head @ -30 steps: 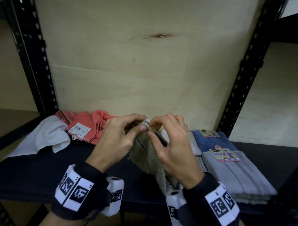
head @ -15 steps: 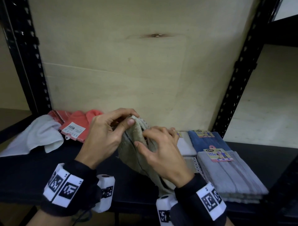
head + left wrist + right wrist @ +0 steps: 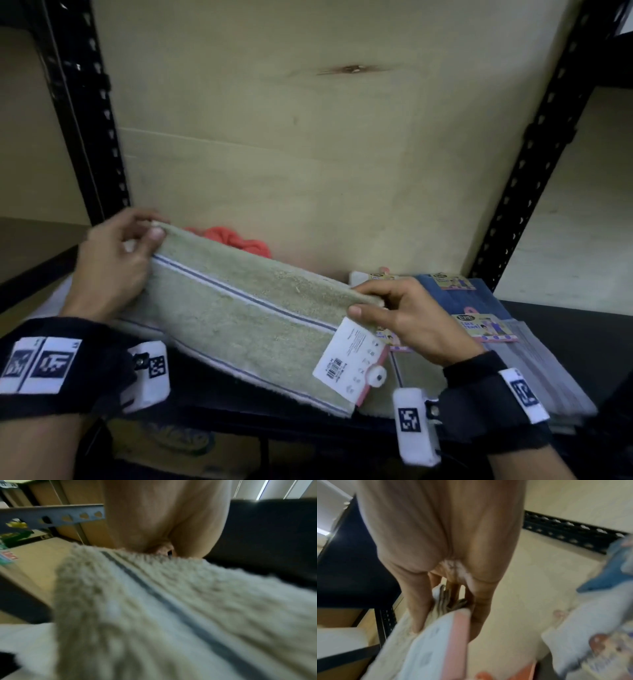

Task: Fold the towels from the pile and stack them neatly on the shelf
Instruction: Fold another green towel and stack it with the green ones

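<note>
Beige terry cloth with thin blue and white stripes, the towel [image 3: 246, 318] is stretched lengthwise above the dark shelf [image 3: 565, 329], its upper edge held up at both ends and its lower edge hanging toward the shelf's front. The left hand [image 3: 113, 263] pinches the towel's upper left corner between thumb and curled fingers, while the right hand [image 3: 411, 318] pinches the upper right corner in the same way; the two hands are well apart, with the cloth taut between them. A white and pink paper tag [image 3: 349, 363] with a barcode hangs from the towel's right end, just below the right hand. In the left wrist view the towel [image 3: 171, 615] fills most of the frame, blurred, below the left hand [image 3: 163, 520]. In the right wrist view the right hand [image 3: 445, 540] grips folded layers of cloth beside the tag [image 3: 440, 642]. Behind the towel on the shelf lies a crumpled coral towel [image 3: 236, 240], partly hidden. To the right sit folded towels, a grey one [image 3: 548, 370] in front and a blue one [image 3: 462, 294] behind it, each bearing a printed label. Black perforated uprights [image 3: 92, 120] frame a plywood back panel [image 3: 308, 154].
</note>
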